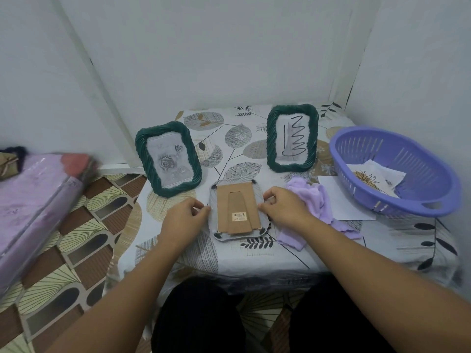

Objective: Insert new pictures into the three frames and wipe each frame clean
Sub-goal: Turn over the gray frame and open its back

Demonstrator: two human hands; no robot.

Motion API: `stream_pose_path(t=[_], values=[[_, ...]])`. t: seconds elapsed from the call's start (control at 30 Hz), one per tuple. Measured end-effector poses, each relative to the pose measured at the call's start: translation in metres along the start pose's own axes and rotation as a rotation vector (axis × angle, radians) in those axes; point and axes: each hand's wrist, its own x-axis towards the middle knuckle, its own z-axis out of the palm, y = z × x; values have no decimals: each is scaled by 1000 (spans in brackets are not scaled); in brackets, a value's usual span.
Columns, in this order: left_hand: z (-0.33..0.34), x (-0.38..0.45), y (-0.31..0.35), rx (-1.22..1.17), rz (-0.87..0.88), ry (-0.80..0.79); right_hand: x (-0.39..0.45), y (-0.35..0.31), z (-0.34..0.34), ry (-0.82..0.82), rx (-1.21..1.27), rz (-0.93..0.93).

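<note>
Cardboard backing faces up on the third frame [238, 208], lying face-down at centre of the surface [293, 253]. My left hand [184, 216] pinches its left edge, my right hand [281, 207] its right edge. I judge it light, stiff, its glass fragile; hold the rims. Two green frames [168, 159] [292, 138] stand behind; the purple cloth [313, 202] lies right, beside the basket [397, 171].

Face-down frame [238, 208] near table [318, 250] front edge, cardboard back up; left hand [184, 215] and right hand [284, 208] pinch its sides. Two green frames [168, 159] upright behind. Purple cloth [314, 200] beside right hand; purple basket [397, 171] at right edge.
</note>
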Motion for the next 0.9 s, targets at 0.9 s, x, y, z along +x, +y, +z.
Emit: stream_pose_path(t=[0.9], values=[[-1, -4, -22, -100, 0, 117, -15, -87, 42, -51, -445, -250]])
